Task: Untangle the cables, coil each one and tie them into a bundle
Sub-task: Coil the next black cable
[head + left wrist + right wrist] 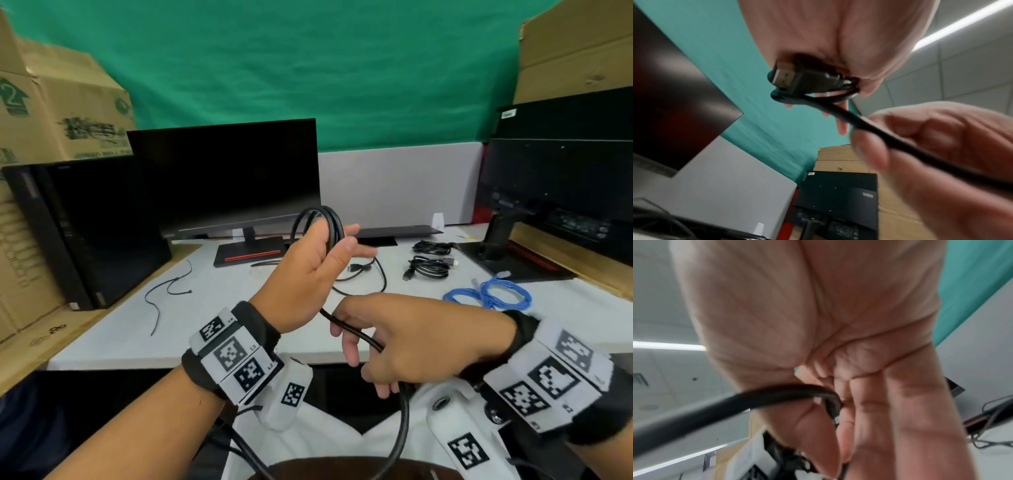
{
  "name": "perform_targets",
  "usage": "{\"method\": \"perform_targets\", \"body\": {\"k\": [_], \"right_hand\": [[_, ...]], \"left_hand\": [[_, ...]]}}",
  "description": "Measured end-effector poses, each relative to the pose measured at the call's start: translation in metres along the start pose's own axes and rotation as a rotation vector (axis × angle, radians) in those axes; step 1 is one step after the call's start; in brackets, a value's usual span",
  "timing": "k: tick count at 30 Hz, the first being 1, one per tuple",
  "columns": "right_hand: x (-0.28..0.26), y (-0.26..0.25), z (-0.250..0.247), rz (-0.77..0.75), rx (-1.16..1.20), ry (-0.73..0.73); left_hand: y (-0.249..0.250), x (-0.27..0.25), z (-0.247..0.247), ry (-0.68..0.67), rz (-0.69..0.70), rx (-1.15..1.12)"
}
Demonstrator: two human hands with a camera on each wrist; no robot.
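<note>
My left hand [342, 236] is raised over the white table [239, 325] and grips several loops of a thick black cable [322, 214] between thumb and fingers. In the left wrist view the cable's flat plug [785, 76] sticks out below the left hand [849, 48]. From the coil the cable runs down to my right hand [346, 332], which pinches it between thumb and curled fingers. Below the right hand the cable hangs in a wide loop toward my lap. The right wrist view shows the cable [777, 394] crossing the right hand [838, 410] at the thumb.
Two coiled black cables [430, 267] and a loose blue cable [489, 294] lie at the right of the table. Another black cable [371, 274] lies behind my hands, and a thin black wire [168, 291] on the left. A monitor [226, 178], a PC tower [85, 233] and a second monitor [561, 192] ring the table.
</note>
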State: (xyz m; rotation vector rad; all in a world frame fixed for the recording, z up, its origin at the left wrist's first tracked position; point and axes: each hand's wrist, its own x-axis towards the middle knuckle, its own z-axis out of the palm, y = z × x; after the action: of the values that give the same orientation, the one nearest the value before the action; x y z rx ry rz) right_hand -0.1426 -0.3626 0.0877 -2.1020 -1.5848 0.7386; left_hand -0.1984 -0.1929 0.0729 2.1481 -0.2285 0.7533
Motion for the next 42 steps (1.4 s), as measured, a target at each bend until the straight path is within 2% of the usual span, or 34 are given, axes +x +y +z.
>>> {"method": "perform_targets", "body": {"k": [2, 5, 7, 8, 10, 12, 16, 18, 21, 24, 26, 30, 35, 39, 42], "right_hand": [[0.000, 0.001, -0.004, -0.029, 0.185, 0.008], [-0.001, -0.004, -0.009, -0.094, 0.645, -0.006], [-0.001, -0.008, -0.013, -0.118, 0.924, 0.019], [-0.001, -0.008, -0.015, -0.115, 0.987, 0.037], [-0.001, -0.005, -0.020, -0.108, 0.942, 0.088], [-0.001, 0.000, -0.022, -0.104, 0.781, 0.218], [0.000, 0.010, -0.031, -0.239, 0.166, 0.777], [0.001, 0.014, -0.034, -0.343, 0.107, 0.925], [0.002, 0.017, -0.032, -0.437, 0.078, 1.005], [0.003, 0.019, -0.031, -0.510, -0.022, 0.994], [0.005, 0.023, -0.032, -0.536, -0.024, 0.989], [0.016, 0.032, -0.028, -0.556, 0.109, 0.957], [0.029, 0.036, -0.016, -0.598, 0.233, 0.793], [0.025, 0.032, -0.021, -0.563, 0.410, 0.657], [0.025, 0.032, -0.017, -0.586, 0.381, 0.590]], "left_hand": [[-0.004, 0.000, -0.002, 0.019, 0.025, 0.148], [-0.016, 0.003, -0.011, 0.122, 0.042, 0.348], [-0.022, 0.003, -0.020, 0.195, 0.006, 0.460], [-0.024, 0.002, -0.024, 0.207, -0.021, 0.467], [-0.024, 0.001, -0.028, 0.191, -0.078, 0.395], [-0.026, 0.000, -0.031, 0.153, -0.144, 0.238], [-0.014, -0.001, -0.029, -0.006, -0.141, 0.058], [-0.004, -0.001, -0.026, -0.097, -0.136, -0.018], [0.005, 0.000, -0.027, -0.187, -0.139, -0.068], [0.008, -0.003, -0.026, -0.271, -0.205, -0.215], [0.013, -0.005, -0.024, -0.379, -0.256, -0.340], [0.020, -0.005, -0.020, -0.506, -0.304, -0.531], [0.021, -0.006, -0.022, -0.614, -0.351, -0.857], [0.019, -0.004, -0.023, -0.598, -0.321, -0.996], [0.018, -0.003, -0.025, -0.514, -0.298, -0.963]]}}
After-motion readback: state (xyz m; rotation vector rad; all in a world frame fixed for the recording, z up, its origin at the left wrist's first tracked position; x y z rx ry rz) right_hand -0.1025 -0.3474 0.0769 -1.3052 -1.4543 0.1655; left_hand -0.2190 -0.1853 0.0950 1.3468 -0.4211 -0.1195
